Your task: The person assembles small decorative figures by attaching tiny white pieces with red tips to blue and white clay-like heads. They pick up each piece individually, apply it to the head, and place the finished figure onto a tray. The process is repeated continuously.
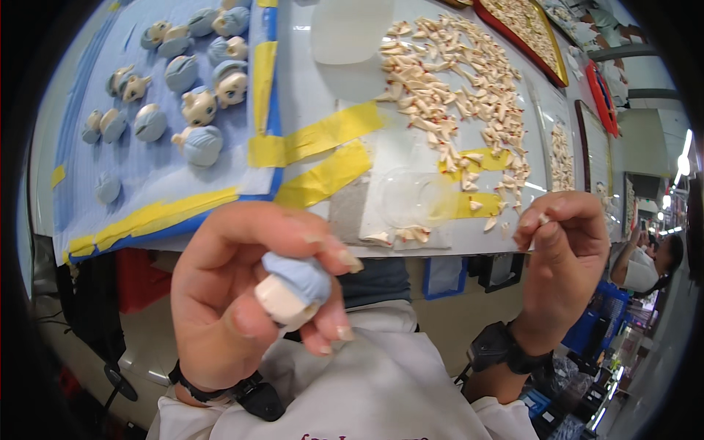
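Observation:
My left hand is closed round a small doll head with moulded light-blue hair and a cream lower part. It is held above my lap, in front of the table edge. My right hand, raised at the right by the table's near edge, pinches a tiny cream piece between thumb and forefinger. Most of that piece is hidden by the fingertips. Nearest to this hand is a wide spread of small cream pointed pieces, many with red tips.
Several blue-haired doll heads lie on a blue cloth at the left, edged with yellow tape. A clear round dish sits near the table's front edge. Far right are a red-rimmed tray of pieces and another person.

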Demonstrator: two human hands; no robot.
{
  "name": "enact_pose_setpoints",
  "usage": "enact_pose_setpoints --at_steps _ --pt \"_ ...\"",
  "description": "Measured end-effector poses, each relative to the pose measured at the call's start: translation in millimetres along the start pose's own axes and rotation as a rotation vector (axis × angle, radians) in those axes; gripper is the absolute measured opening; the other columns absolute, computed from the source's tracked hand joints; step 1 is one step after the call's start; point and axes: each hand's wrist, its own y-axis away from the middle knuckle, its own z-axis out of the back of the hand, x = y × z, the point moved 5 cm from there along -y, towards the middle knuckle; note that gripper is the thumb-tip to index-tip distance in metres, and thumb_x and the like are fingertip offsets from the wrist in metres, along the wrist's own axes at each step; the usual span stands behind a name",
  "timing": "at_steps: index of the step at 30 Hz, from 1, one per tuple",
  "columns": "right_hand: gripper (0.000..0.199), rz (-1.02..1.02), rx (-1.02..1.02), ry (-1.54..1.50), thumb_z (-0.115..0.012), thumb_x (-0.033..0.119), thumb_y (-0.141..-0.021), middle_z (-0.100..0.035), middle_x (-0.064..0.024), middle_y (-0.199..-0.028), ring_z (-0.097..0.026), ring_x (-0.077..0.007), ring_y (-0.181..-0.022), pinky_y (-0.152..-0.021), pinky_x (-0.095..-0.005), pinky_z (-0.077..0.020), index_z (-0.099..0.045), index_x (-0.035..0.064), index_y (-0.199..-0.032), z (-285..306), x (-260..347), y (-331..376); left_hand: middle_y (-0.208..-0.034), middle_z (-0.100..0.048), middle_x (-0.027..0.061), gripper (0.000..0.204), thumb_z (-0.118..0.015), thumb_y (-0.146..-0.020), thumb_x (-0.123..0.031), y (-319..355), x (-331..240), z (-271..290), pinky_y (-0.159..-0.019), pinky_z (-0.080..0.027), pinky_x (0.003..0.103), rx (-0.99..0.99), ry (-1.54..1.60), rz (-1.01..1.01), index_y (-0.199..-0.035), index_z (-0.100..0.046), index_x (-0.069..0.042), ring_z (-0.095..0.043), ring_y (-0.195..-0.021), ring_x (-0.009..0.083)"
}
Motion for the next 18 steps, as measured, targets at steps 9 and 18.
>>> enact_pose_setpoints --at_steps 9,18 --pt "0.018 -0.177 0.155 -0.361 -0.066 0.008 -0.077 -0.058 -0.0153 -0.073 -0.056 -0.0179 -0.057 -0.051 -0.0255 -0.0451 -0.051 0.0026 -0.085 -3.5 -9.4 1.8 -0.095 -0.045 0.0103 0.045 -0.064 -0.08 -0.035 -0.6 1.2 0.9 -0.041 -0.041 0.014 -0.059 -0.055 -0.006 -0.101 -0.038 -0.004 -0.052 -0.057 0.0101" --pt "0.017 -0.288 0.223 -0.672 -0.065 0.013 -0.08 -0.057 -0.0115 -0.075 -0.052 -0.0159 -0.053 -0.048 -0.024 -0.0401 -0.051 0.0071 -0.087 -5.5 -17.0 7.8 -0.093 -0.053 0.0195 0.049 -0.062 -0.081 -0.037 1.7 0.8 6.9 -0.045 -0.048 0.022 -0.034 -0.111 -0.043 -0.103 -0.044 0.003 -0.058 -0.059 0.0178"
